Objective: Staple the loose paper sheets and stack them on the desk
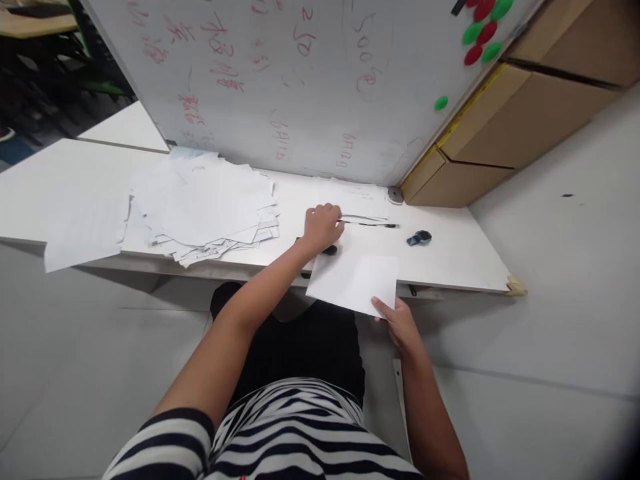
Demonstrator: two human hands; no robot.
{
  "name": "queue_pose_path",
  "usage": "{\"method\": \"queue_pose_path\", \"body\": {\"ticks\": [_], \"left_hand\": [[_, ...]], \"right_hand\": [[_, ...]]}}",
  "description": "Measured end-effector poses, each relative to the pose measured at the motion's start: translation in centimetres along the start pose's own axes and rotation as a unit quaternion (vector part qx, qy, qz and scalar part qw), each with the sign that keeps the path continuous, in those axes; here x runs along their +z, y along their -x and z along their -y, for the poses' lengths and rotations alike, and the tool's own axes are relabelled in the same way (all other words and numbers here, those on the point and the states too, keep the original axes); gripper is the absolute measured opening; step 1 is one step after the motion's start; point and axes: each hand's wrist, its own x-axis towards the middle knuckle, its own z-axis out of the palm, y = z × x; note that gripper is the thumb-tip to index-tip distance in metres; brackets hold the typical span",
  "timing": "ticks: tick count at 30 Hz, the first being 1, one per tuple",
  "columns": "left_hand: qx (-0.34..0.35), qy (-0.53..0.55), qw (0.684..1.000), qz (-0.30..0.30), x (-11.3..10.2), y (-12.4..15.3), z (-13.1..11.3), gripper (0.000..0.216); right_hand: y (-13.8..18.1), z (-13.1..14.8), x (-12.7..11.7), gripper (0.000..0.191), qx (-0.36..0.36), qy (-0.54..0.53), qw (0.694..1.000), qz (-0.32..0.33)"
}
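Observation:
My right hand (pixel 397 323) grips the near right corner of a blank white sheet of paper (pixel 355 280), thumb on top. The sheet overhangs the desk's front edge. My left hand (pixel 323 227) is above the sheet's far left corner, its fingers curled and closed. What they hold, if anything, is hidden. A small black object (pixel 330 251) shows under the left palm; its kind cannot be made out. Right beside those fingers lies a thin dark strip (pixel 373 225), and behind it some white papers (pixel 357 198) lie against the whiteboard.
A large untidy pile of papers (pixel 210 200) covers the desk's left part, with another sheet (pixel 85 227) hanging over the front edge. A dark wristwatch-like object (pixel 419 237) lies at right. Behind stands a whiteboard (pixel 320 87) with red writing; cardboard boxes (pixel 530 120) are stacked beside it.

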Motion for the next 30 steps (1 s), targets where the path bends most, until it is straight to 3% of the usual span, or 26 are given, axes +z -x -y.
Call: {"method": "queue_pose_path", "body": {"ticks": [5,8,16,22,26,30], "left_hand": [[-0.008,-0.027,0.999,0.041,3.9,-1.6,-1.5,0.050],[-0.012,-0.053,0.998,0.044,5.1,-1.4,-1.2,0.054],[-0.020,-0.067,0.996,0.057,5.5,-1.5,-0.8,0.048],[-0.015,-0.078,0.996,0.049,5.8,-1.3,-0.9,0.045],[0.022,-0.079,0.997,0.016,5.9,-0.8,-1.4,0.040],[0.061,-0.105,0.992,0.019,6.4,-0.9,-1.7,0.034]], "right_hand": [[0.4,-1.5,-0.4,0.044,0.010,-0.001,1.000,0.014],[0.3,-2.2,-0.5,0.041,0.003,-0.011,1.000,0.025],[0.3,-1.6,0.0,0.042,0.012,0.003,1.000,0.009],[-0.2,-2.2,-1.0,0.037,0.024,0.042,0.999,0.024],[-0.3,-3.1,-1.2,0.043,0.056,0.025,0.998,0.024],[-0.2,-3.1,-0.6,0.052,0.090,-0.012,0.996,0.011]]}}
